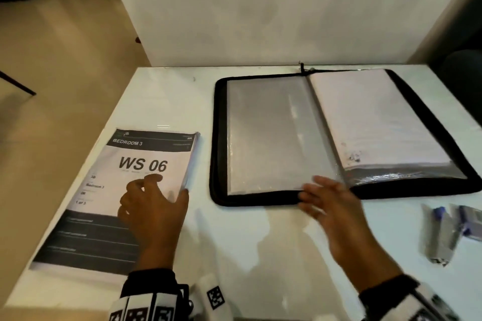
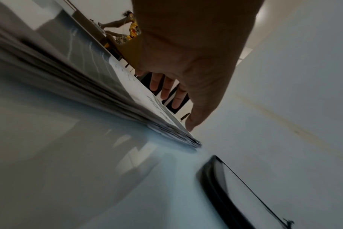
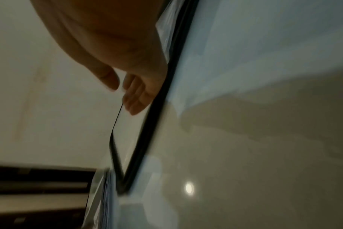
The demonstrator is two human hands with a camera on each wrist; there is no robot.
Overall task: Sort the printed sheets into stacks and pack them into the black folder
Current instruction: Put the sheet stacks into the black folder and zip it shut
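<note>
Black folder (image 1: 443,122) lies open on the white table (image 1: 234,242), empty clear sleeve on its left page, sheets already stored on its right. Printed stack (image 1: 140,182) sits just beside it, to the left. Top sheets should be peeled cleanly at the stack's right edge, the remainder kept squared. Left hand (image 1: 154,206) rests on the stack, fingers loosely spread, thumb at the edge, nothing gripped. Right hand (image 1: 331,203) is held flat and released over the folder's near edge; contact cannot be told.
</note>
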